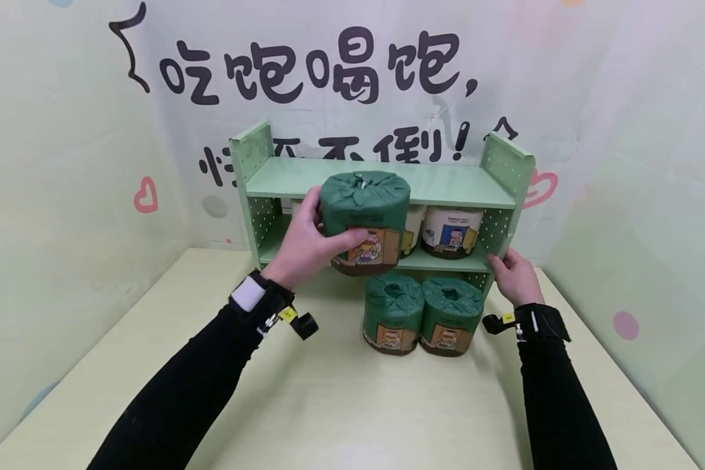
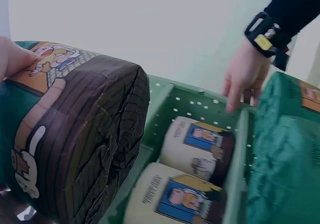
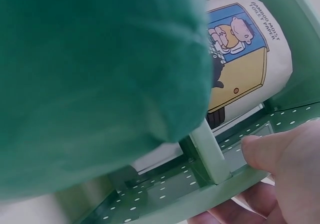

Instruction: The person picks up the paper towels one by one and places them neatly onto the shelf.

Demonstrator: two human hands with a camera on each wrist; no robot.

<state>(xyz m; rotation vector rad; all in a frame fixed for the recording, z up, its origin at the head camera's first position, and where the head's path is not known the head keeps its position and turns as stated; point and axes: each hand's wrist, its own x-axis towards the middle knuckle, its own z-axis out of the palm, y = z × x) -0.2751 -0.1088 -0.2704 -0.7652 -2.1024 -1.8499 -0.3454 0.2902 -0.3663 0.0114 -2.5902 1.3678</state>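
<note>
My left hand [image 1: 305, 248] grips a green-wrapped toilet paper roll [image 1: 361, 203] and holds it up before the upper tier of a light-green shelf [image 1: 452, 186]. The thumb lies across the roll's printed front; its dark brown underside shows in the left wrist view. At the shelf's right end, my right hand [image 1: 517, 281] pinches the edge of the perforated side panel [image 3: 212, 154], thumb inside and fingers outside. Cream toilet paper rolls [image 1: 452, 232] stand on the middle tier, partly hidden behind the lifted roll.
Two more green rolls, a left one [image 1: 392, 313] and a right one [image 1: 451, 316], stand side by side on the pale table [image 1: 352, 405] before the shelf. A printed backdrop [image 1: 352, 72] rises behind the shelf, with walls on both sides.
</note>
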